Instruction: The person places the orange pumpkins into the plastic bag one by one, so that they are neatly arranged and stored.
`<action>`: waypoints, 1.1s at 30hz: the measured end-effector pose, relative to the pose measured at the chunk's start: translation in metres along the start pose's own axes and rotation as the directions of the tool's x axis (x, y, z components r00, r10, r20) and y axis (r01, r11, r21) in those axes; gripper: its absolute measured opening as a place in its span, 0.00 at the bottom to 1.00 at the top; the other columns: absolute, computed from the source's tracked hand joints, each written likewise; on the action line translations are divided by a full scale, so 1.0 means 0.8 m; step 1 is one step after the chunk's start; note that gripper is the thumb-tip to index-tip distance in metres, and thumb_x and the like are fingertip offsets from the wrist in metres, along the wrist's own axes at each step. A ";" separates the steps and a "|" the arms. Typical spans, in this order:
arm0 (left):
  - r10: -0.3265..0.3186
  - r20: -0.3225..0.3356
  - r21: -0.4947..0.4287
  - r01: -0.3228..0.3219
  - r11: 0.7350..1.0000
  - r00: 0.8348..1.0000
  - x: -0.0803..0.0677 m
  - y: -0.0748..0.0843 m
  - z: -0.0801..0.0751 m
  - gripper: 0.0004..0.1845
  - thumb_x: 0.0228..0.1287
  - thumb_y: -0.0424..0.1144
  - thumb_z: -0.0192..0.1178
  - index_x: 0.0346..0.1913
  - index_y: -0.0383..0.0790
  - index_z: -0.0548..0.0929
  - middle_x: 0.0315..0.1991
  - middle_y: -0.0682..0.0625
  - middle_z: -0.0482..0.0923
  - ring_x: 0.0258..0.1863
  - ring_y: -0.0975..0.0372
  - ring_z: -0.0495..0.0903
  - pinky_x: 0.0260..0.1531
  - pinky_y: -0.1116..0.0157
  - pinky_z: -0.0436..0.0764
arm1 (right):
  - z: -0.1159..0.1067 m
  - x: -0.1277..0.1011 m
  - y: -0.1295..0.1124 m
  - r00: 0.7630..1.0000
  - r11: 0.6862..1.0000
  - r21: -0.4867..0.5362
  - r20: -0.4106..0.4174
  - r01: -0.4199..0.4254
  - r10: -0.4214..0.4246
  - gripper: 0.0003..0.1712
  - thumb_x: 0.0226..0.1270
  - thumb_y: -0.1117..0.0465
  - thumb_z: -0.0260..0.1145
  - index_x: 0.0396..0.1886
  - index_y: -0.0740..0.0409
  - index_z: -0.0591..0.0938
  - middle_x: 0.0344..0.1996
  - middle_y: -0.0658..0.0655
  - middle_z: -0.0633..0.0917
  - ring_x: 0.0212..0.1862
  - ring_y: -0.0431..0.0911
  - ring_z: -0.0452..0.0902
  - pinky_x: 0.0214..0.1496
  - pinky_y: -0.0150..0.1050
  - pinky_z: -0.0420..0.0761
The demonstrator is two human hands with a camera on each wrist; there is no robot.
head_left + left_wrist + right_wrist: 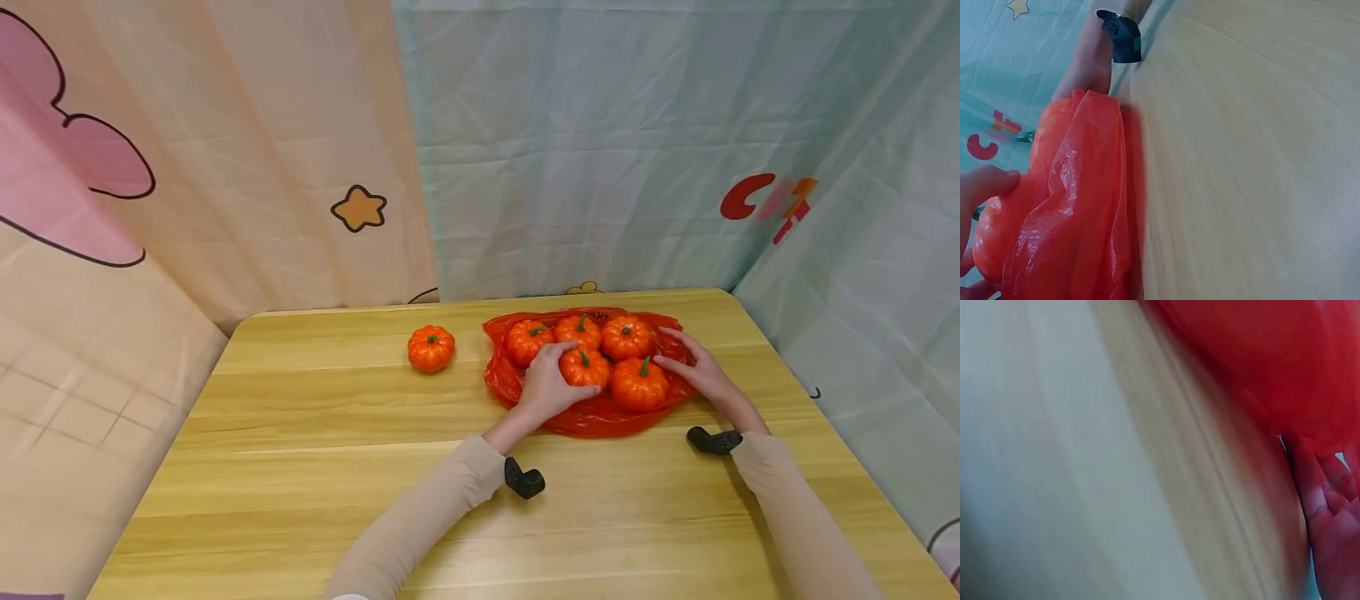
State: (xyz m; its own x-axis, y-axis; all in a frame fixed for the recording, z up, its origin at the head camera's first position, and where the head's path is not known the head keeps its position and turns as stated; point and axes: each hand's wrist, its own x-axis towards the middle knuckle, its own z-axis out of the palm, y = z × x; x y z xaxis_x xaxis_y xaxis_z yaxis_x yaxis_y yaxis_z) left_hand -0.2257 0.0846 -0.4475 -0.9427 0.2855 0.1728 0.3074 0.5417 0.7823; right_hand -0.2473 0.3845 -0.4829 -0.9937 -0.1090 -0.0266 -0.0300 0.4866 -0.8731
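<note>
Hidden or unclear: the right wrist view is heavily blurred, showing only red film and fingertips point(1329, 506) at its edge; the left wrist view cuts off most of the left hand's fingers.

Left hand point(546, 385): palm down, fingers curled round the small orange plastic pumpkin with a green stem point(585, 367), at the front left of the cluster.

Right hand point(693, 368): lies at the right edge of the thin red plastic bag point(592, 421), fingers extended and touching the film beside the front right pumpkin point(639, 382); whether it pinches the film cannot be told.

Between the hands: five pumpkins resting on the bag, three point(578, 331) in the row beyond the fingers.

Well left of the left hand: a sixth orange pumpkin point(431, 347), alone on the pale wooden table point(300, 467).

Both forearms wear beige sleeves point(442, 508).
</note>
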 end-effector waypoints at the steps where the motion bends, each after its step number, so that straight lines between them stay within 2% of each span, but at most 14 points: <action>1: -0.001 0.008 0.003 0.001 1.000 1.000 0.000 0.000 0.000 0.38 0.45 0.49 0.76 0.61 0.45 0.75 0.58 0.47 0.74 0.56 0.53 0.75 0.57 0.55 0.76 | 0.000 0.000 0.000 1.000 1.000 -0.006 -0.001 -0.001 0.001 0.38 0.71 0.52 0.59 0.74 0.57 0.55 0.73 0.68 0.55 0.71 0.62 0.50 0.71 0.59 0.57; 3: -0.008 0.025 0.006 0.008 1.000 1.000 -0.001 -0.001 0.001 0.38 0.45 0.49 0.76 0.62 0.45 0.75 0.57 0.47 0.74 0.56 0.53 0.75 0.57 0.55 0.76 | 0.001 0.000 0.001 1.000 1.000 -0.013 -0.004 0.001 -0.001 0.38 0.71 0.51 0.59 0.74 0.57 0.56 0.72 0.68 0.56 0.71 0.61 0.52 0.70 0.42 0.63; 5: -0.013 0.036 0.006 0.013 1.000 0.999 -0.002 -0.001 0.001 0.38 0.45 0.49 0.76 0.62 0.46 0.75 0.57 0.46 0.73 0.57 0.53 0.75 0.57 0.55 0.76 | 0.001 0.001 0.002 1.000 1.000 -0.017 -0.007 0.007 -0.007 0.38 0.71 0.51 0.59 0.74 0.57 0.56 0.72 0.68 0.57 0.70 0.61 0.54 0.63 0.26 0.65; 7: -0.015 0.042 0.008 0.015 1.000 0.999 -0.002 -0.001 0.000 0.38 0.45 0.49 0.76 0.62 0.46 0.75 0.58 0.46 0.73 0.57 0.53 0.75 0.58 0.55 0.76 | 0.001 0.001 0.002 1.000 1.000 -0.017 -0.009 0.012 -0.013 0.37 0.71 0.51 0.59 0.74 0.57 0.57 0.72 0.68 0.58 0.69 0.61 0.54 0.53 0.16 0.63; 9: -0.018 0.047 0.004 0.018 1.000 0.999 -0.003 -0.001 0.000 0.38 0.45 0.49 0.76 0.62 0.45 0.74 0.58 0.46 0.73 0.58 0.53 0.74 0.59 0.55 0.75 | 0.002 0.001 0.002 1.000 1.000 -0.009 -0.007 0.018 -0.018 0.37 0.71 0.51 0.59 0.74 0.57 0.57 0.71 0.68 0.58 0.69 0.61 0.54 0.51 0.14 0.62; 11: -0.022 0.055 0.001 0.022 1.000 0.998 -0.003 -0.001 0.000 0.39 0.45 0.49 0.76 0.62 0.45 0.74 0.59 0.46 0.73 0.59 0.53 0.74 0.59 0.56 0.75 | 0.002 0.001 0.002 1.000 1.000 -0.008 -0.005 0.018 -0.018 0.37 0.71 0.51 0.59 0.74 0.57 0.57 0.72 0.68 0.57 0.69 0.61 0.54 0.52 0.15 0.62; 14: -0.024 0.061 -0.003 0.024 1.000 0.998 -0.003 -0.003 0.000 0.39 0.46 0.49 0.76 0.63 0.44 0.72 0.60 0.46 0.74 0.59 0.53 0.74 0.60 0.55 0.74 | 0.001 0.000 0.001 1.000 1.000 -0.008 -0.003 0.012 -0.012 0.37 0.71 0.52 0.59 0.74 0.56 0.56 0.72 0.68 0.56 0.70 0.61 0.53 0.59 0.23 0.64; 18: -0.018 0.062 -0.006 0.019 1.000 0.998 -0.003 -0.006 -0.001 0.40 0.45 0.49 0.76 0.62 0.42 0.71 0.60 0.46 0.75 0.60 0.53 0.74 0.61 0.55 0.73 | 0.002 0.000 0.000 1.000 1.000 -0.003 -0.002 -0.001 0.001 0.37 0.71 0.52 0.59 0.74 0.56 0.56 0.73 0.68 0.55 0.71 0.62 0.50 0.71 0.49 0.61; 20: -0.020 0.068 -0.003 0.020 1.000 0.997 -0.004 -0.007 -0.003 0.40 0.46 0.50 0.76 0.62 0.43 0.72 0.60 0.46 0.75 0.60 0.52 0.74 0.61 0.53 0.73 | 0.002 0.000 -0.001 1.000 1.000 0.005 0.002 -0.006 0.006 0.38 0.71 0.52 0.59 0.75 0.56 0.55 0.73 0.68 0.54 0.71 0.62 0.50 0.71 0.59 0.57; 22: -0.029 0.081 0.001 0.029 1.000 0.996 -0.005 -0.008 -0.005 0.40 0.46 0.50 0.75 0.63 0.43 0.72 0.60 0.46 0.73 0.60 0.52 0.73 0.61 0.52 0.73 | 0.003 -0.001 -0.003 1.000 1.000 0.009 0.003 -0.001 0.001 0.38 0.71 0.54 0.59 0.75 0.57 0.55 0.73 0.69 0.53 0.71 0.64 0.49 0.70 0.64 0.55; 26: -0.046 0.106 0.000 0.046 0.999 0.993 -0.006 -0.010 -0.010 0.40 0.45 0.51 0.75 0.63 0.45 0.73 0.60 0.44 0.71 0.59 0.51 0.74 0.59 0.52 0.74 | 0.003 -0.001 -0.003 1.000 1.000 0.018 0.006 0.009 -0.009 0.38 0.71 0.56 0.59 0.75 0.59 0.54 0.73 0.70 0.53 0.71 0.65 0.49 0.70 0.65 0.54; 30: -0.040 0.139 -0.007 0.042 0.999 0.989 -0.007 -0.010 -0.015 0.39 0.46 0.49 0.75 0.64 0.46 0.73 0.59 0.44 0.71 0.58 0.52 0.74 0.60 0.56 0.74 | 0.003 -0.001 -0.004 1.000 1.000 0.003 -0.001 -0.001 0.001 0.38 0.71 0.54 0.59 0.75 0.56 0.55 0.73 0.68 0.54 0.71 0.63 0.50 0.71 0.54 0.59; 33: -0.031 0.154 -0.014 0.033 0.999 0.988 -0.006 -0.011 -0.018 0.38 0.47 0.47 0.75 0.63 0.45 0.72 0.58 0.44 0.71 0.58 0.53 0.73 0.61 0.57 0.73 | 0.003 -0.001 -0.003 1.000 1.000 -0.008 -0.002 -0.004 0.004 0.38 0.71 0.53 0.59 0.75 0.55 0.56 0.73 0.68 0.54 0.71 0.62 0.50 0.71 0.49 0.60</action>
State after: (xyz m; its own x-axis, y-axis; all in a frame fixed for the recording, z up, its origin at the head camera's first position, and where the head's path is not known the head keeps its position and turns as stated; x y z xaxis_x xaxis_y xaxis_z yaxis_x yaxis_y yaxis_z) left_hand -0.2254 0.0672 -0.4469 -0.9203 0.3874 0.0543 0.2741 0.5395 0.7961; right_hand -0.2464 0.3816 -0.4821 -0.9941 -0.1048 -0.0291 -0.0266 0.4937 -0.8692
